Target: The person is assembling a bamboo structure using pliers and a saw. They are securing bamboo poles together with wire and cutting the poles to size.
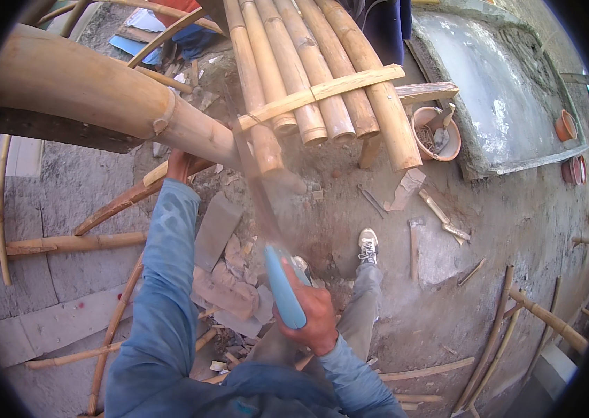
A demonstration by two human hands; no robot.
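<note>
A person is apparently sawing through a thick bamboo pole [99,87] slanting across the upper left; the right hand [314,317] is grasping a blue-handled handsaw [281,280], its blurred blade crossing near the pole's end; the left hand [179,166] is resting beneath, its grip too hidden to tell; steady strokes and firm support are seemingly being called for.

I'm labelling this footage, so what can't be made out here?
All in the head view:
Bare left hand: fingers mostly hidden by the thick tan bamboo pole.
That pole's left end: cut off by the dark fisheye rim.
Blue-handled metal handsaw: teeth blurred.
Whitish left shoe: partly hidden by bare right hand.
</note>
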